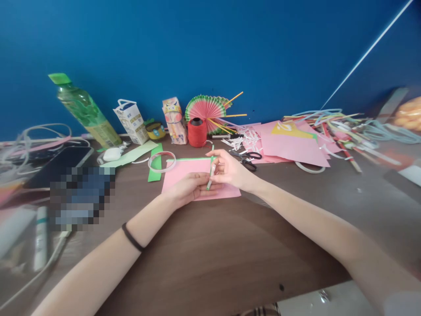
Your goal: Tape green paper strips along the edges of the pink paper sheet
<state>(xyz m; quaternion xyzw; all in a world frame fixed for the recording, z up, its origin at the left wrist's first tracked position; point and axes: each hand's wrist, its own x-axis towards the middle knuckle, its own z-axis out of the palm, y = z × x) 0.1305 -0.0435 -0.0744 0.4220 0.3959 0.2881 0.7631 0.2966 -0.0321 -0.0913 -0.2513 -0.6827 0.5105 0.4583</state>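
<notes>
Between my two hands is a narrow green-and-white paper strip (209,182), held nearly upright. My left hand (192,188) pinches its lower part between thumb and fingers, with the other fingers stretched beneath it. From the right, my right hand (230,170) grips the strip higher up with thumb and fingertips. Under both hands lies a pink paper sheet (174,172) with a green edge along its far side. A roll of clear tape (162,162) rests on a green paper strip (154,176), left of the sheet. Black-handled scissors (251,160) lie just beyond my right hand.
Along the blue wall stand a green bottle (87,112), a milk carton (131,122), a decorated box (174,120), a red thread spool (197,133) and a pink-green paper fan (205,109). Pink sheets (289,145) and white paper shreds pile up at right. Cables and a phone-like object lie left.
</notes>
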